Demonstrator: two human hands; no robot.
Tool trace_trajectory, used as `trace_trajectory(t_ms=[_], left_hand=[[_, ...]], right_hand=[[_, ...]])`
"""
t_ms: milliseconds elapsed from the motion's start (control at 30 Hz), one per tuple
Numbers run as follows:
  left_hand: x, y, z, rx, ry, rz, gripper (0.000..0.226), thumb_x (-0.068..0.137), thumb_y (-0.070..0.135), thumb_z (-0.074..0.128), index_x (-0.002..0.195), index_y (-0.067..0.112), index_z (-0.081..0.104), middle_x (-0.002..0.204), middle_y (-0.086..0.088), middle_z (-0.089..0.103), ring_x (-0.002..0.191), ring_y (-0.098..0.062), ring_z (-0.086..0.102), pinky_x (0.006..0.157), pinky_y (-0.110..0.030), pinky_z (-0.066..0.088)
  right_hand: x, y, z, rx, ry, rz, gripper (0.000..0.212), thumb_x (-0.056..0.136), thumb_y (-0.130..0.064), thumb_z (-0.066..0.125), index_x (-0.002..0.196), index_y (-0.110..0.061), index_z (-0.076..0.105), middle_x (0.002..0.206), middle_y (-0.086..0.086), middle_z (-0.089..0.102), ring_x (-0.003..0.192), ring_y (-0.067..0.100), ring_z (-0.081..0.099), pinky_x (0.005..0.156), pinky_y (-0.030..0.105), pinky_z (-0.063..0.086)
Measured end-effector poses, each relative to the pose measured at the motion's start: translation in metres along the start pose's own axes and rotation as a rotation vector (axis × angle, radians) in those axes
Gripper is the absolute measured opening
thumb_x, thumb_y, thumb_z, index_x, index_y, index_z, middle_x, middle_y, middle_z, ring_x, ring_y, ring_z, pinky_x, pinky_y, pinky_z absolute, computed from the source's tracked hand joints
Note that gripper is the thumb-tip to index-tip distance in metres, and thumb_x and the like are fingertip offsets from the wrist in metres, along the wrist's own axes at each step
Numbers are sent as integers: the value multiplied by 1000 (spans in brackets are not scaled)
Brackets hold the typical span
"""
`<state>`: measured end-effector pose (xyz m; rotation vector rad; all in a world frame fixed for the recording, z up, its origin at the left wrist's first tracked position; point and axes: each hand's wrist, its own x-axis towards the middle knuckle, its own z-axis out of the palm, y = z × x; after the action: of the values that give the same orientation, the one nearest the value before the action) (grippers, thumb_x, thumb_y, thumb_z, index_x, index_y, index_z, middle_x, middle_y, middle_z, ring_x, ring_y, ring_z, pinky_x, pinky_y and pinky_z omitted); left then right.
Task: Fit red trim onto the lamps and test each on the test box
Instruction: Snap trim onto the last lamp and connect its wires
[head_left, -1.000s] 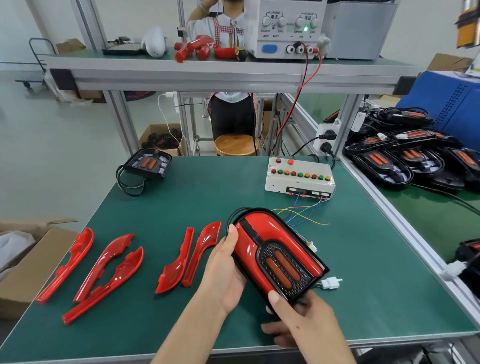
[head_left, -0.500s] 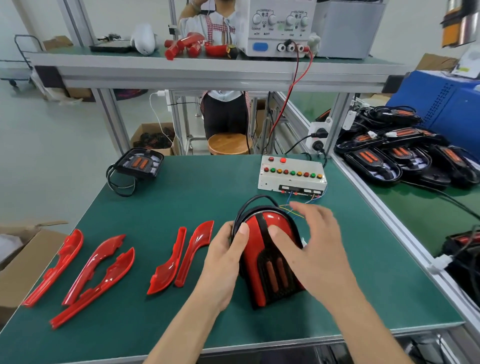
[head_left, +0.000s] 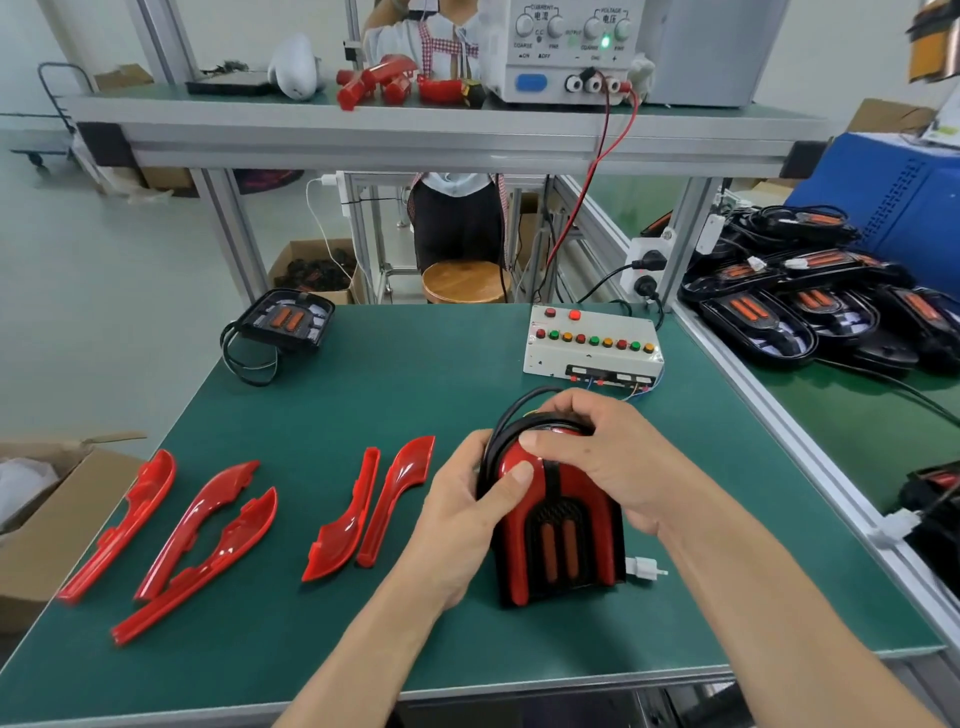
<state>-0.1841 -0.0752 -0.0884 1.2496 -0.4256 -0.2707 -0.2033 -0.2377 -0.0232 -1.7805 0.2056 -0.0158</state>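
On the green table (head_left: 363, 395), with the test box (head_left: 592, 345) taken as the landmark, a bare black lamp (head_left: 288, 322) with a coiled black cable is seen well to the left of it, near the table's far left edge. Nearer the front and far left of the box, three loose red trim pieces (head_left: 200, 530) are laid side by side, and two more red trim pieces (head_left: 371, 506) are laid closer in, just left of the hands.

Directly in front of the test box, the lamp with red trim (head_left: 558, 525) is stood on the table and is held between both hands. The left hand (head_left: 462, 519) is curled around the lamp's left edge, with its thumb pressed on the red trim near the top. The right hand (head_left: 602, 457) is cupped over the rounded far end of the lamp, its fingers bent around that end and its thumb laid on the trim. A black cable (head_left: 506, 415) is looped around the top of the lamp beneath the right hand, and a small white plug (head_left: 644, 567) is seen at the lamp's lower right, lying on the table.

To the right of the test box, on the neighbouring bench, a pile of black lamps (head_left: 810, 306) is stacked. Above the box, a power supply (head_left: 566, 47) is set on the upper shelf, with its green light lit and red and black leads hung down from it.
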Motion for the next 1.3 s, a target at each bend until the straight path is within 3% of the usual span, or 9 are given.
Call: trace_trajectory(t_ms=[67,167,300,367,500,700,900,1133,1300], left_hand=[[2,0,0,-20,-2,1,31,91,33,73,120,23,68,119,-6,73,113,-16,68,93,-23,52],[4,-1,1,-14,7,8,32,93,36,71,122,24,67,121,-5,72,116,-16,67,94,-23,52],[2,-8,0,82,21,-3,38,90,54,72,122,33,66,123,0,72,118,-15,66,96,-24,52],[0,-13,-6,123,30,-27,48,85,61,73,124,35,64,124,3,72,120,-13,66,99,-26,51],[-5,-18,-19,188,-128,-162,41,85,44,76,123,34,65,125,2,73,121,-15,66,104,-34,50],[-5,-20,-16,187,-133,-205,43,89,33,74,128,22,61,120,0,74,115,-18,69,101,-37,54],[-7,-21,-15,192,-120,-190,31,95,21,70,125,20,64,117,-3,76,113,-21,71,96,-34,56],[-14,-13,-13,-117,-132,-349,45,99,46,56,123,12,72,127,-17,70,117,-28,66,98,-36,54],[-25,-18,-12,-33,-123,-349,36,92,43,70,118,18,72,117,-18,73,106,-35,71,92,-40,57]], right_hand=[[0,-1,0,16,6,2,21,80,-12,84,95,-10,69,87,9,74,77,17,66,78,37,59],[1,0,0,-41,26,-52,17,82,-21,85,91,-21,71,87,0,77,76,12,70,77,33,61],[2,5,-7,-93,-2,-66,14,85,-33,83,92,-28,72,92,-5,78,87,13,74,81,27,60],[5,8,-10,-49,68,-56,15,85,-32,83,93,-25,73,92,-4,78,86,13,74,80,28,60],[13,9,-19,138,159,80,22,87,-28,81,100,-13,72,93,10,79,78,19,75,74,34,63],[17,6,-22,268,181,196,30,87,-29,81,104,-8,70,86,9,80,71,22,77,56,29,60],[17,9,-20,299,215,214,34,86,-29,81,106,-5,69,80,8,79,67,23,77,52,30,59],[23,1,-34,345,219,299,22,90,-29,78,96,-9,70,79,8,79,62,20,75,49,28,58],[24,4,-40,354,233,310,26,88,-32,79,99,-10,70,77,7,79,63,21,76,51,30,58]])
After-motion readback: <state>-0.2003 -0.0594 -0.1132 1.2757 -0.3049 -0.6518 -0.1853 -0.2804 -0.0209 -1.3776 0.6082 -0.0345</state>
